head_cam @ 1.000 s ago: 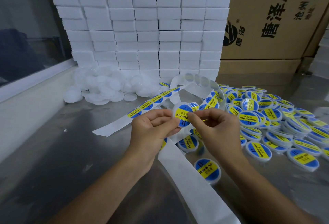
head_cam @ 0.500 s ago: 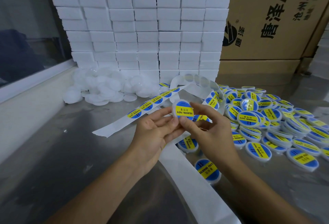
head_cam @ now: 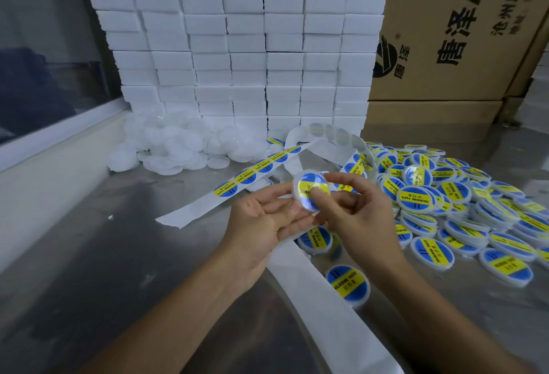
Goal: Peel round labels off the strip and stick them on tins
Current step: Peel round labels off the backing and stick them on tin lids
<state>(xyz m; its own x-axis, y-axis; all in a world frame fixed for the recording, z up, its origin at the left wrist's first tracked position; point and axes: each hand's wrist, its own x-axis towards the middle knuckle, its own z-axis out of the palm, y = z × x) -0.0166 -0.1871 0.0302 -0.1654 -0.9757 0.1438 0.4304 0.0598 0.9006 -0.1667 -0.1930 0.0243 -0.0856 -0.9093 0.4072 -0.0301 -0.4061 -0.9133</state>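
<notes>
At the centre of the view, both hands hold one small round tin [head_cam: 310, 191] above the desk [head_cam: 104, 269]. The left hand [head_cam: 261, 225] has its grip spread, straight fingers supporting the tin from below; the right hand [head_cam: 356, 213] pinches the tin, thumb pressing on its blue and yellow label [head_cam: 309, 186]. The label strip [head_cam: 255, 170] runs from nine o'clock up toward twelve, loops, and its bare backing [head_cam: 326, 314] trails toward six o'clock under the wrists. A heap of labelled tins [head_cam: 451, 204] crowds three o'clock. Plain white tins [head_cam: 172, 148] lie at eleven o'clock, before stacked white blocks [head_cam: 237, 46]. Cardboard boxes [head_cam: 445, 32] stand at one o'clock.
</notes>
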